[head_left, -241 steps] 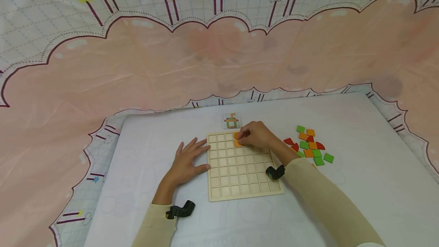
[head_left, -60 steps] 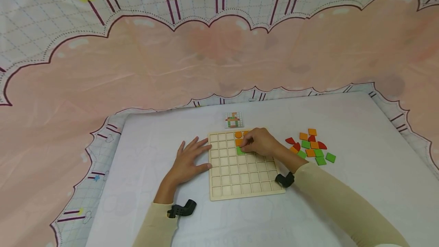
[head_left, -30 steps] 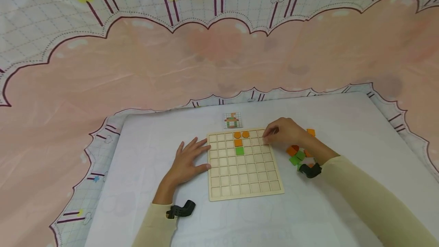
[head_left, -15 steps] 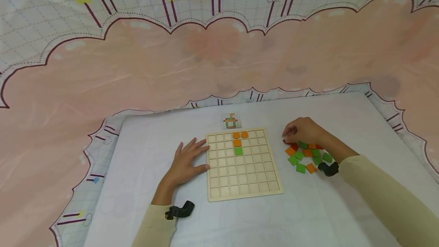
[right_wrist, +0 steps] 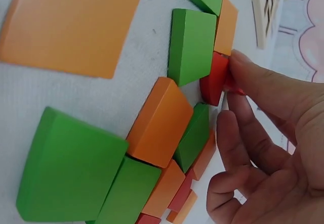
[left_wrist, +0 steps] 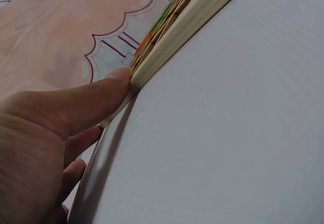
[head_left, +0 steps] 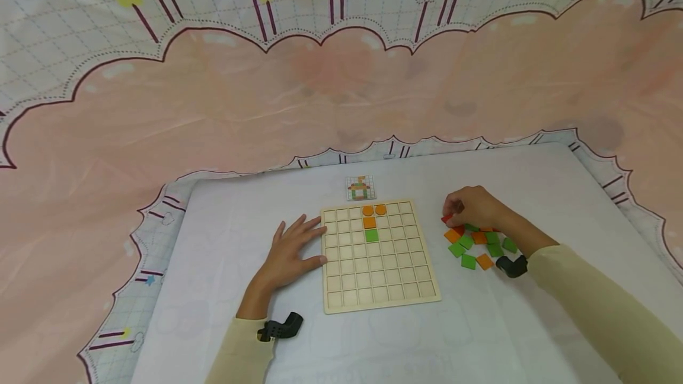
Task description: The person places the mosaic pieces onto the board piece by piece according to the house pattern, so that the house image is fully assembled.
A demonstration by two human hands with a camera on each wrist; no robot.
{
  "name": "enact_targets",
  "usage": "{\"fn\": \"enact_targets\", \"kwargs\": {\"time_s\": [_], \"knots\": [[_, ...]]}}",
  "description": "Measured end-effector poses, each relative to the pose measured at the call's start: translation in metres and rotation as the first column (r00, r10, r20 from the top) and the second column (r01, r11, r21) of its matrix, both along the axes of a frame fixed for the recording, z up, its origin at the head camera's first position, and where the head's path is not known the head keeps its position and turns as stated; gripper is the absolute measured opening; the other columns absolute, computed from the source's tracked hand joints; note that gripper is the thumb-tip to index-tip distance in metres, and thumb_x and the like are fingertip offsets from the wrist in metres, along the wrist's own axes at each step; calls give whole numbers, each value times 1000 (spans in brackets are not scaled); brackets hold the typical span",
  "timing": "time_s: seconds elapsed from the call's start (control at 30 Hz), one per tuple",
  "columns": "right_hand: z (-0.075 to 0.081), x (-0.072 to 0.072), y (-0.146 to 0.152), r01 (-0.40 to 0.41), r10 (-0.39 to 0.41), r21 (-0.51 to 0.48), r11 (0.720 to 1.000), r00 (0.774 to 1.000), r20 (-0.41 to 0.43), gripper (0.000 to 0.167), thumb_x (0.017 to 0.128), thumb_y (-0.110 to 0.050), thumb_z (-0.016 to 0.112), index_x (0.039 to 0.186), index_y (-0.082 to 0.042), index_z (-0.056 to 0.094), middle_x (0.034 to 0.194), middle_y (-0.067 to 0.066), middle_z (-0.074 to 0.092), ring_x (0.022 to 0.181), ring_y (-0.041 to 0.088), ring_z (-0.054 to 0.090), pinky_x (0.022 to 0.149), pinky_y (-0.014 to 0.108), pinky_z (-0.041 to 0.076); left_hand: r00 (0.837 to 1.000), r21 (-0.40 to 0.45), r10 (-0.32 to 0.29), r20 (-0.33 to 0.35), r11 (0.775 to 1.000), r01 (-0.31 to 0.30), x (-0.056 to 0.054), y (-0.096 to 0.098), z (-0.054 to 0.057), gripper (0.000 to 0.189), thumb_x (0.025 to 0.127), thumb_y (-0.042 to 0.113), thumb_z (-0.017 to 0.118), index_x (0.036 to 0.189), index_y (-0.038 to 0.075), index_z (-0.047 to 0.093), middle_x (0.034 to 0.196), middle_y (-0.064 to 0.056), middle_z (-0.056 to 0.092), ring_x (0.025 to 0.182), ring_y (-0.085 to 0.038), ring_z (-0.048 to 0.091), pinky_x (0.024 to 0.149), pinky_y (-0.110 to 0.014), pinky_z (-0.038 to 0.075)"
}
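Observation:
My left hand point(head_left: 288, 253) lies beside the wooden grid board point(head_left: 348, 298), fingers spread and straight, thumb and fingertips at its left edge; the left wrist view has the thumb against the board's side. Two orange discs point(head_left: 380, 210), an orange square point(head_left: 369, 223) and a green square point(head_left: 371, 235) sit in the board's cells. To the right of the board, my right hand point(head_left: 474, 205) pinches a small red piece point(head_left: 446, 218) between thumb and finger, over the loose tiles. In the right wrist view, that red piece point(right_wrist: 234, 88) is mostly hidden by the fingers.
Several loose green tiles point(head_left: 468, 262), orange tiles point(head_left: 484, 262) and red pieces lie under and near the right hand. A small picture card point(head_left: 360, 188) lies behind the board. All rest on a white table point(head_left: 240, 206), with a patterned cloth point(head_left: 341, 93) behind it.
My right hand has left the board for the loose pieces and now pinches a red one. A second orange disc and a green square have joined the board; the left hand has stayed put.

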State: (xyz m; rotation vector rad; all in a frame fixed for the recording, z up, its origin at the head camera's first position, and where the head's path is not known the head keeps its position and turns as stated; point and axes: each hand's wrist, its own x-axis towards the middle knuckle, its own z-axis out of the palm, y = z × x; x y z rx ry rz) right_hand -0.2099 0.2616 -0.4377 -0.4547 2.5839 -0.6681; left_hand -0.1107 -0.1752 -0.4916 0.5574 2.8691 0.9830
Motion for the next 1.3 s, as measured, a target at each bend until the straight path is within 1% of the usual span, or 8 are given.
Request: {"fn": "enact_targets", "kwargs": {"time_s": [0.13,0.3,0.47,0.53,0.73,0.97,1.1,1.3], "knots": [[2,0,-1,-19,19,-21,1000,1000,1,9,88,-16,80,92,-17,73,87,0,67,86,22,57,78,31,52,1000,-4,0,2,1000,0,0,0,0,66,86,38,79,146,18,58,162,-3,43,157,-34,23,125,-64,-1],[4,0,-6,-21,24,-102,995,999,30,8,89,-16,79,94,-17,73,87,0,69,83,21,60,75,31,54,1000,-4,0,0,1000,0,-1,0,0,66,86,38,80,145,18,58,162,-3,43,157,-34,23,125,-65,-1],[3,0,-17,-6,14,-168,986,999,48,5,92,-18,77,96,-19,74,97,0,70,90,23,61,71,32,56,1000,-1,-1,-3,1000,1,-1,0,-1,67,86,38,80,146,18,58,162,-3,43,157,-34,23,125,-65,-1],[4,1,-23,-21,27,-183,983,999,29,6,93,-18,76,99,-19,74,101,0,70,91,23,61,70,32,57,1000,-1,1,-3,1000,-1,-1,0,-1,67,86,38,80,146,19,58,162,-2,43,157,-34,23,125,-65,-1],[3,1,-41,-108,95,-223,969,993,-66,21,92,-12,76,112,-14,71,106,0,73,100,20,63,91,35,56,1000,-3,-1,-4,1000,1,-1,0,-1,67,86,38,80,146,19,58,162,-2,43,158,-34,23,125,-64,-1],[2,2,-62,-96,101,-276,956,995,3,11,91,-16,78,101,-17,74,98,-3,72,97,19,63,93,36,55,1000,-9,-2,0,1000,2,-1,0,0,67,86,39,79,146,18,58,163,-3,42,158,-34,22,125,-64,-1],[2,4,-74,-106,123,-307,946,992,39,12,90,-17,79,101,-16,77,96,-3,71,94,20,60,88,33,51,1000,-8,-1,6,1000,1,-1,0,0,67,87,40,79,146,18,58,163,-2,42,158,-33,22,125,-64,-1],[-5,6,-88,-141,152,-334,932,988,9,19,86,-20,83,100,-13,72,89,-3,73,85,16,63,81,28,52,1000,-1,-2,11,1000,2,-1,-1,-1,67,87,39,79,146,19,58,163,-2,42,158,-33,22,126,-63,-2]]}}
